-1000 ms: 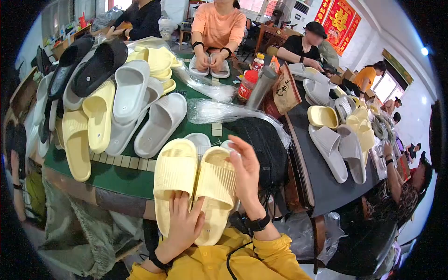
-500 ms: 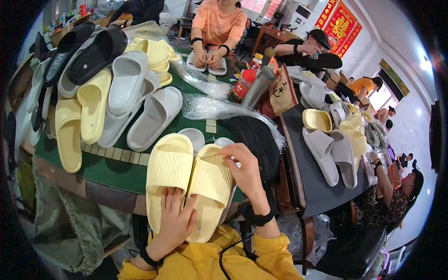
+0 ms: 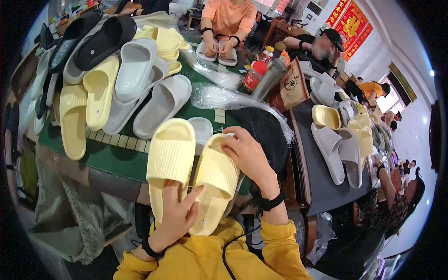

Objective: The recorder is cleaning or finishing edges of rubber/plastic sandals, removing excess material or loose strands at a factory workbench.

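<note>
In front of me are two yellow slippers with ribbed straps, side by side: a left slipper (image 3: 170,156) and a right slipper (image 3: 218,172). My left hand (image 3: 175,219) has its fingers tucked under the left slipper's strap, its thumb toward the right slipper. A thin clear plastic thread (image 3: 195,188) shows by that thumb, between the straps. My right hand (image 3: 252,158) is closed over the toe of the right slipper; a fine clear strand shows at its fingertips. Behind the yellow pair, a grey slipper (image 3: 201,129) lies on the green table (image 3: 112,161).
Grey, yellow and black slippers (image 3: 105,42) are heaped on the left. Bundles of clear plastic threads (image 3: 219,96), a red-lidded jar (image 3: 254,76) and a metal flask (image 3: 269,77) stand beyond. More slippers (image 3: 329,149) cover the dark table at right. Co-workers sit around.
The yellow slippers have shifted, and the right one now tilts away from the left at the toe. My left fingers reach further under the strap. The view has moved slightly.
</note>
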Demonstrator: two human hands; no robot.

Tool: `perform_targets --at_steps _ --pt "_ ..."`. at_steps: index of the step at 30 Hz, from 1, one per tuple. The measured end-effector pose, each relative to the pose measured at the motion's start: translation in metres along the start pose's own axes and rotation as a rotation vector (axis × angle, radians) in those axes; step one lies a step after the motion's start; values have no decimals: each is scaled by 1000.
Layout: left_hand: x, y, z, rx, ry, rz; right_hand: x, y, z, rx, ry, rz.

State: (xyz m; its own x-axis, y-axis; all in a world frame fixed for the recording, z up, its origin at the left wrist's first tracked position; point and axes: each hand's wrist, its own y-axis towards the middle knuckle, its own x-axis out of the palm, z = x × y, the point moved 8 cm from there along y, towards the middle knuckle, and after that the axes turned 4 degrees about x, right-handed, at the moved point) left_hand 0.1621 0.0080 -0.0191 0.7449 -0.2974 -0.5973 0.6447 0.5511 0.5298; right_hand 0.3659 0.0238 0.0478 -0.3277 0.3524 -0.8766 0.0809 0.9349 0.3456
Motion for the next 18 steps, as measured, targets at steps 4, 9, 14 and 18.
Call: perform_targets --at_steps 4,9,14,18 --pt "-7 -12 -11 -38 -117 165 -3 -1 0 28 11 70" --pt "-20 -15 8 184 37 242 -3 0 3 30 35 92" --pt "-4 4 34 245 237 28 -1 -1 2 -13 40 117" --pt "6 4 28 227 231 -27 -1 -3 1 -2 54 124"
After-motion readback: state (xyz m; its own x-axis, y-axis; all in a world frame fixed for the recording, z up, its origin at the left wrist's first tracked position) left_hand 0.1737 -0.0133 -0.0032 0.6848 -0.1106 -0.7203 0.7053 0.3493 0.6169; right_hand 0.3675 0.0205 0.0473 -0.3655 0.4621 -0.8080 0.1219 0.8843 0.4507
